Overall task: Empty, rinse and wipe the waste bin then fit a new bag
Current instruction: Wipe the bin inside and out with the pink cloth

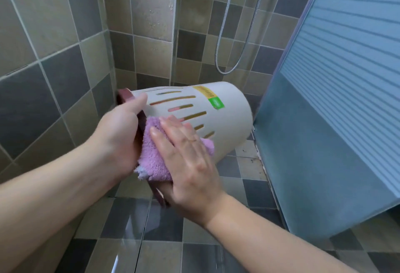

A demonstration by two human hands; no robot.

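A cream plastic waste bin [227,119] with long slots in its side and a dark red rim is held on its side in the air, its base pointing away to the right. My left hand [116,134] grips the rim, thumb on the outer wall. A fluffy purple cloth [153,164] lies against the bin's side near the rim. My right hand [188,164] presses flat on the cloth with straight fingers. A yellow and green sticker [208,97] sits on the bin's upper side. The bin's inside is hidden.
Tiled walls stand close on the left and behind. A metal shower hose [233,64] hangs in a loop at the back. A frosted blue glass door [337,121] stands at the right. The wet tiled floor [194,240] lies below.
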